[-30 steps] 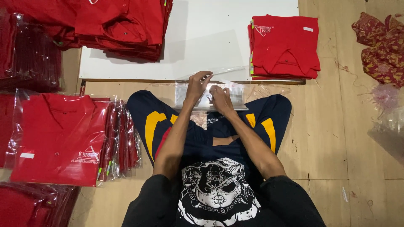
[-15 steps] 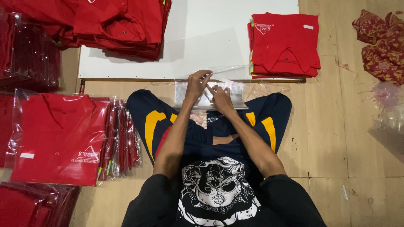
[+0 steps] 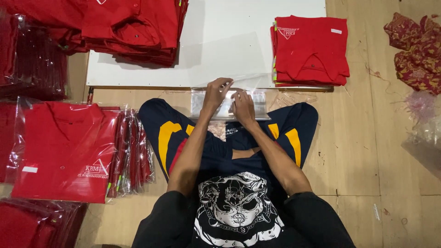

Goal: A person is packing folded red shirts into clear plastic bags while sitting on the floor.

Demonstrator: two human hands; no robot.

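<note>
Wooden floor point(image 3: 363, 151), white board point(image 3: 220, 41): clear plastic bag point(image 3: 229, 104) still pinched by left hand point(image 3: 216, 93) and right hand point(image 3: 242, 104), close together; little changed, folded red shirts point(image 3: 310, 50) alongside.

Left hand point(image 3: 216, 94) and right hand point(image 3: 242, 104) pinch a clear plastic bag point(image 3: 228, 104) at the white board's point(image 3: 220, 46) six-o'clock edge; folded red shirts point(image 3: 310, 50) at two o'clock.
</note>
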